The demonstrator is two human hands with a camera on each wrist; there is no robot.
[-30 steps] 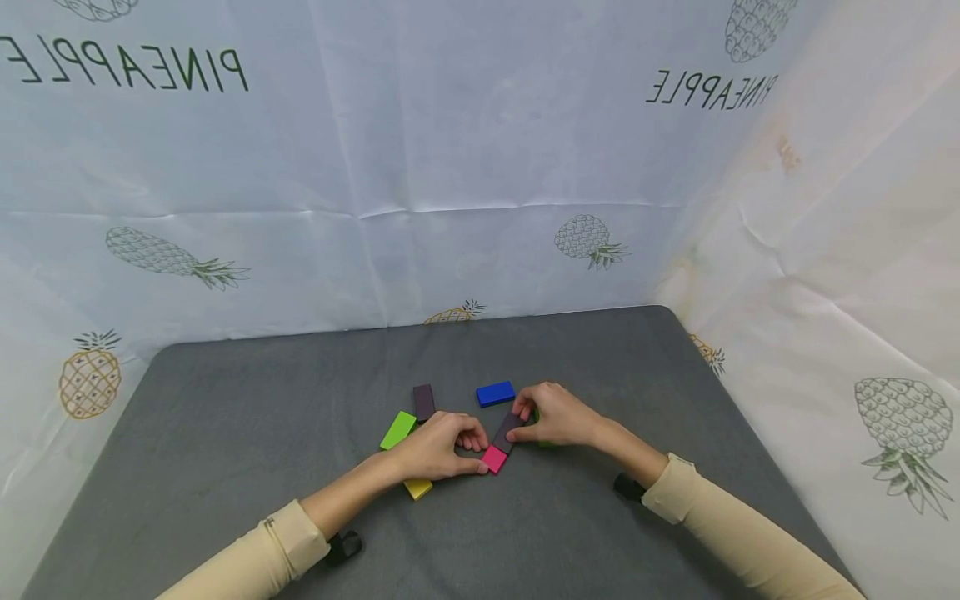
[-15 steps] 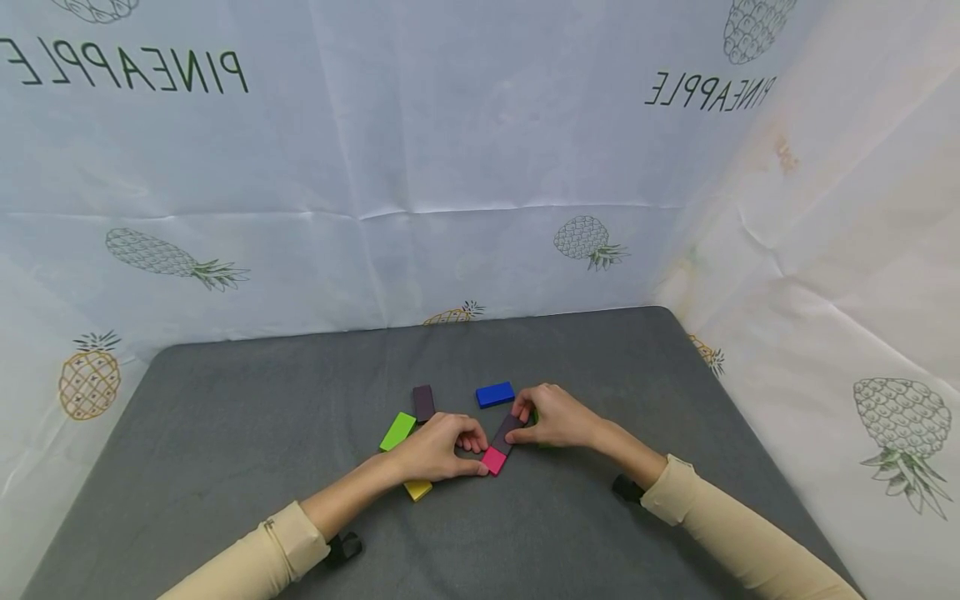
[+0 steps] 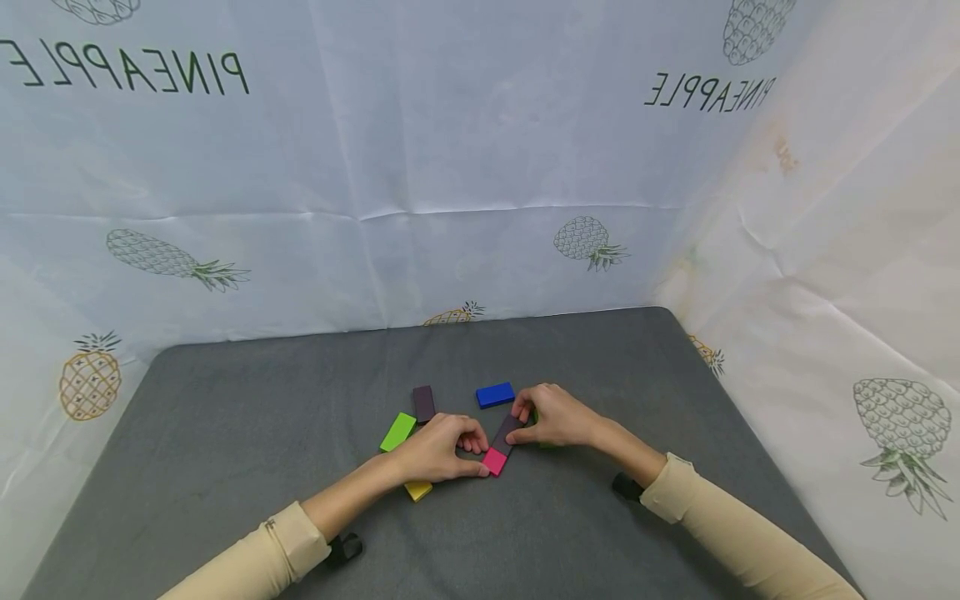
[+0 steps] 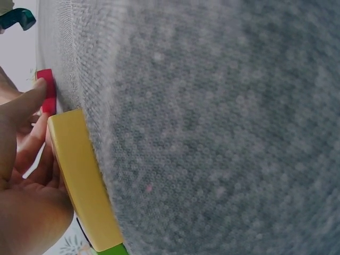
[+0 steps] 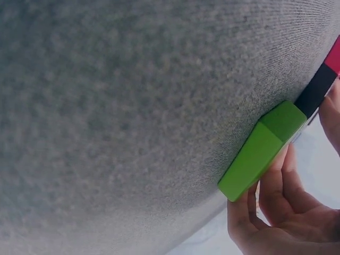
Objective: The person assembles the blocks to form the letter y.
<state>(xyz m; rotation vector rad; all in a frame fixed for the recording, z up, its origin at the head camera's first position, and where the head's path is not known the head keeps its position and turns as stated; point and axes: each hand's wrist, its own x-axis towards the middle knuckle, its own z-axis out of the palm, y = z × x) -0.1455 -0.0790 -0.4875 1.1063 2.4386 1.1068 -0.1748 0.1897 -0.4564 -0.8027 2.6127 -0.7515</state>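
My left hand (image 3: 438,446) pinches a pink-red rectangular block (image 3: 493,462) between thumb and fingers. Its upper end meets a dark purple block (image 3: 505,434), and the two form a slanting line. The dark block is held by my right hand (image 3: 558,417), thumb on its near side and fingertips at its far end. In the right wrist view a green block (image 5: 255,159) lies beside the dark one, with fingers behind it. Below my left hand a yellow block (image 4: 82,180) shows, partly covered in the head view; a lime green block (image 3: 398,430) lies left of that hand.
A blue block (image 3: 496,395) lies beyond the hands, and another dark block (image 3: 423,402) stands to its left on the grey cloth-covered table (image 3: 300,400). White curtains (image 3: 450,150) with pineapple prints hang along the table's back and right side.
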